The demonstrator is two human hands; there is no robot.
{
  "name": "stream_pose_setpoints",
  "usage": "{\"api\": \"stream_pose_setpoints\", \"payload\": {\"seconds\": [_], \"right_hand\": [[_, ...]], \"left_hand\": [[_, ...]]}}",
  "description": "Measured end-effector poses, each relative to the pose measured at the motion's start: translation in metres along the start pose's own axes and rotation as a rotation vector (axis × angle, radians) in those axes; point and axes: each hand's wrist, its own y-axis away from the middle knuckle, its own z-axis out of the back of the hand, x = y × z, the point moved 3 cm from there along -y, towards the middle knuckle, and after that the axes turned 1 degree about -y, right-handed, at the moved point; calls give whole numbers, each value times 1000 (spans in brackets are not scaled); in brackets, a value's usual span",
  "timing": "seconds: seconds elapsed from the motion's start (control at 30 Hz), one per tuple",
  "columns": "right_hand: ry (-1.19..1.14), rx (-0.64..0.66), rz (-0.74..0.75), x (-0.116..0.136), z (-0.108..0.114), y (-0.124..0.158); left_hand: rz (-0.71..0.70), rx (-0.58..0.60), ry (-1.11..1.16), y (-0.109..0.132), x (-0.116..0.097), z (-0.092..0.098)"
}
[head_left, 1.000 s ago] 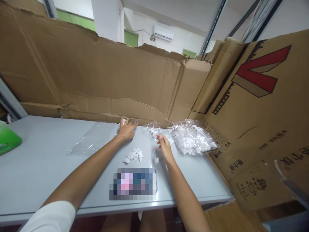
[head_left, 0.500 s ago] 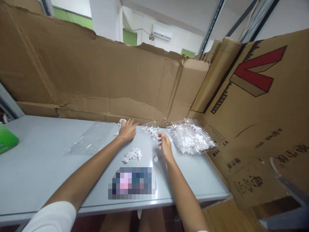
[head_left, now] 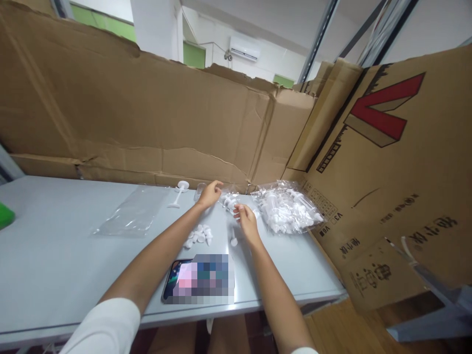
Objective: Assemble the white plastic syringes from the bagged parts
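Observation:
My left hand (head_left: 211,192) reaches to the far edge of the table, its fingertips pinched at the left end of a small clear bag (head_left: 229,199) holding white plastic parts. My right hand (head_left: 246,220) is just in front of that bag, fingers curled at its near edge. A white plunger-shaped piece (head_left: 179,192) and a small clear cup (head_left: 200,191) lie to the left of my left hand. A little pile of white caps (head_left: 199,236) sits between my forearms. One loose white piece (head_left: 233,241) lies by my right wrist.
A larger clear bag full of white parts (head_left: 285,209) lies at the right by the cardboard wall (head_left: 147,123). A flat empty clear bag (head_left: 129,216) lies left of centre. A phone (head_left: 173,287) rests near the grey table's front edge (head_left: 55,334). Something green (head_left: 5,215) shows at far left.
My left hand has left the plunger piece and clear cup by the cardboard and moved right to the small bag. My right hand has shifted slightly toward that bag.

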Motion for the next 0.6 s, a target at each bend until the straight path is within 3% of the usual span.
{"api": "stream_pose_setpoints", "payload": {"seconds": [0.13, 0.27, 0.37, 0.47, 0.6], "right_hand": [[-183, 159, -149, -6, -9, 2], [-411, 329, -355, -6, -20, 10], [-629, 472, -456, 3, -25, 19], [-844, 639, -471, 19, -27, 27], [-1028, 611, -428, 29, -25, 30]], "left_hand": [[25, -59, 258, 1, -22, -1], [-11, -90, 471, 9, -62, 6], [-82, -8, 825, 21, -96, 10], [-151, 30, 875, 36, -125, 16], [-260, -36, 828, 53, -148, 30]]}}
